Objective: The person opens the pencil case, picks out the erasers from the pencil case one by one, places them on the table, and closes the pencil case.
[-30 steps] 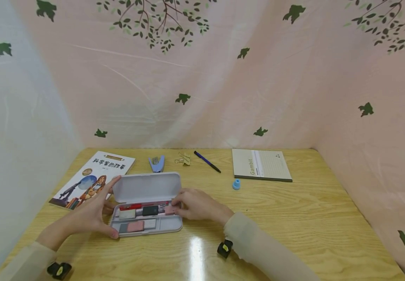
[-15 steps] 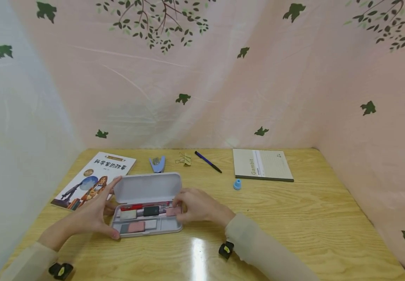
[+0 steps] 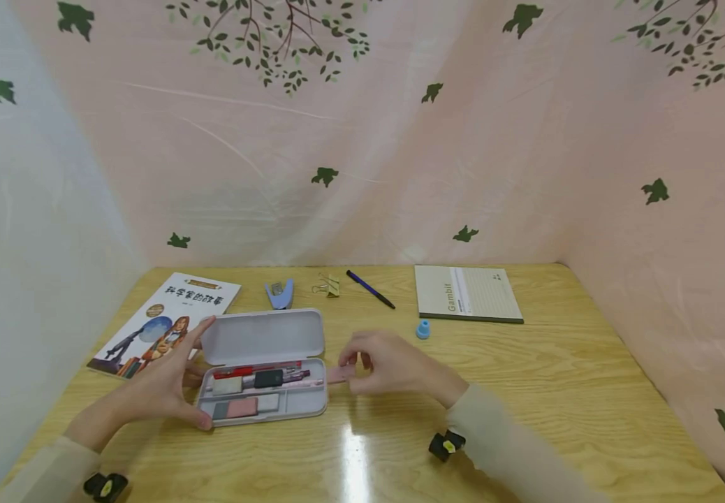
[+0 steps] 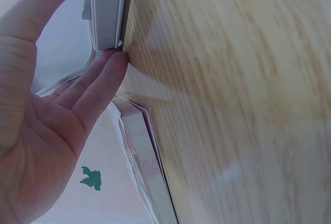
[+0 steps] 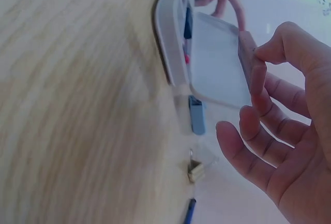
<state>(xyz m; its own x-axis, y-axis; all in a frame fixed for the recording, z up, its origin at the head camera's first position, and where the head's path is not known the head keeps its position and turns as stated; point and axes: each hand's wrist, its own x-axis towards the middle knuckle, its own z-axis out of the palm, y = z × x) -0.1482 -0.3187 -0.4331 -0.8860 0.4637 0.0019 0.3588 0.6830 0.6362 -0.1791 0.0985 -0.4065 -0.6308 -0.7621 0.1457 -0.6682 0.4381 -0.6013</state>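
A white pencil case [image 3: 302,412] lies with its lid [image 3: 262,335] raised on the left of the table. My left hand [image 3: 155,384] holds its left end, thumb at the front corner and index finger at the lid's edge; other fingers touch the back corner in the left wrist view. Inside are a red pen [image 3: 243,370], a dark eraser [image 3: 268,378], a whitish eraser [image 3: 227,385], a pink block [image 3: 243,406] and further pens. Right of the case my right hand [image 3: 390,363] pinches a flat pink eraser [image 5: 252,61] between thumb and fingers, above the table.
A picture book [image 3: 167,321] lies behind my left hand. Along the back are a blue stapler-like tool [image 3: 281,296], a gold binder clip [image 3: 331,285], a blue pen [image 3: 370,289] and a notebook [image 3: 469,293]. A small blue cone-shaped piece [image 3: 423,329] stands before the notebook.
My right hand has lifted the pink eraser out of the case's right end and moved right with it. My left hand stays at the case's left end.
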